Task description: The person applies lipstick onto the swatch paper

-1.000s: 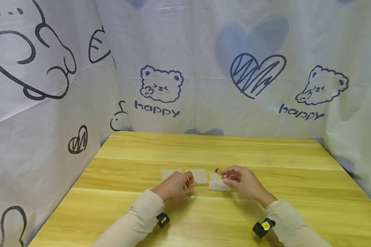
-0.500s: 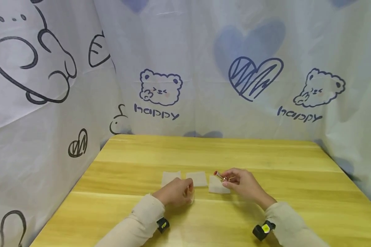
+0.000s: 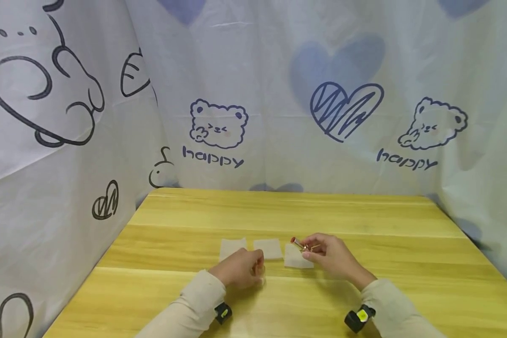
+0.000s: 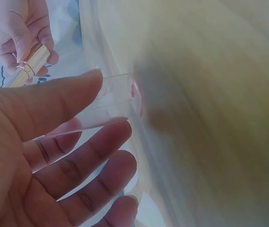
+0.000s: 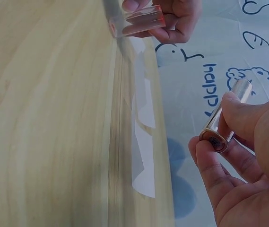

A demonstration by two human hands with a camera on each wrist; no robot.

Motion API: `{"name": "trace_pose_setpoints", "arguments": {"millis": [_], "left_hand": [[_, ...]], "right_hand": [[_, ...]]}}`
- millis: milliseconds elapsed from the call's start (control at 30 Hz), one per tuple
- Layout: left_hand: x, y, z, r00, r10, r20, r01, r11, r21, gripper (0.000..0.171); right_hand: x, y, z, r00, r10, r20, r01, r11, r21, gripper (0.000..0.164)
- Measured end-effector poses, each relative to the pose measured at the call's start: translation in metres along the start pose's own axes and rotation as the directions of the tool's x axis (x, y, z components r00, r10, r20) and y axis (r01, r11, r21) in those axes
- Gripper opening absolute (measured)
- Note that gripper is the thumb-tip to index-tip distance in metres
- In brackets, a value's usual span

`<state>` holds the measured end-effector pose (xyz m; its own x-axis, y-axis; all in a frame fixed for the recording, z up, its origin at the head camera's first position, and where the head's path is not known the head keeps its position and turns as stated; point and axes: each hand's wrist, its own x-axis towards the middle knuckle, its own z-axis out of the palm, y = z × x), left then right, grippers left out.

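My left hand (image 3: 241, 268) pinches a clear, see-through cap (image 4: 113, 100) between thumb and fingers, low over the table. Red smudges mark the cap's end in the left wrist view. The head view shows only a faint bit of it below the fingers. My right hand (image 3: 331, 256) grips a lipstick (image 3: 298, 243) with a shiny gold tube. Its red end points up and left, away from the palm. In the right wrist view the gold tube (image 5: 229, 111) slants between thumb and fingers, one round end bearing a dark mark. Cap and lipstick are apart.
Three white paper squares lie in a row on the wooden table (image 3: 186, 211): a left one (image 3: 231, 246), a middle one (image 3: 269, 249) and a right one (image 3: 296, 260). The right one is beneath the lipstick. A printed curtain (image 3: 274, 141) encloses the table's back and sides.
My left hand has turned the cap, so its visible end has swung from the right of the fingers to below them. The right hand keeps the lipstick almost still. The whole head view has shifted slightly.
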<state>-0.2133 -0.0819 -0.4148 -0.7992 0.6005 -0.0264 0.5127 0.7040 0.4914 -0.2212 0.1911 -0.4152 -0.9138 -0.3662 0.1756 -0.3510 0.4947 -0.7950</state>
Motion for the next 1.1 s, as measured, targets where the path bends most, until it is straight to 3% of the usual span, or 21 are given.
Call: {"name": "trace_pose_setpoints", "arguments": {"millis": [500, 800, 900, 1100], "left_hand": [[-0.002, 0.002, -0.005, 0.997, -0.060, 0.053, 0.061, 0.998, -0.012, 0.030], [-0.005, 0.003, -0.018, 0.990, -0.096, 0.104, 0.102, 0.993, -0.053, 0.047], [-0.003, 0.003, -0.019, 0.996, -0.061, 0.065, 0.066, 0.995, -0.068, 0.045], [0.006, 0.009, -0.020, 0.994, 0.033, -0.106, -0.047, 0.991, -0.128, 0.035]], "right_hand": [[0.003, -0.005, -0.001, 1.000, 0.004, 0.017, -0.004, 1.000, -0.001, 0.024], [0.004, -0.007, 0.003, 1.000, -0.022, 0.011, 0.022, 0.999, -0.033, 0.023], [0.005, -0.008, 0.005, 0.999, -0.040, 0.010, 0.040, 0.999, -0.035, 0.023], [0.008, -0.014, 0.005, 0.998, -0.064, 0.004, 0.064, 0.997, -0.040, 0.025]]}}
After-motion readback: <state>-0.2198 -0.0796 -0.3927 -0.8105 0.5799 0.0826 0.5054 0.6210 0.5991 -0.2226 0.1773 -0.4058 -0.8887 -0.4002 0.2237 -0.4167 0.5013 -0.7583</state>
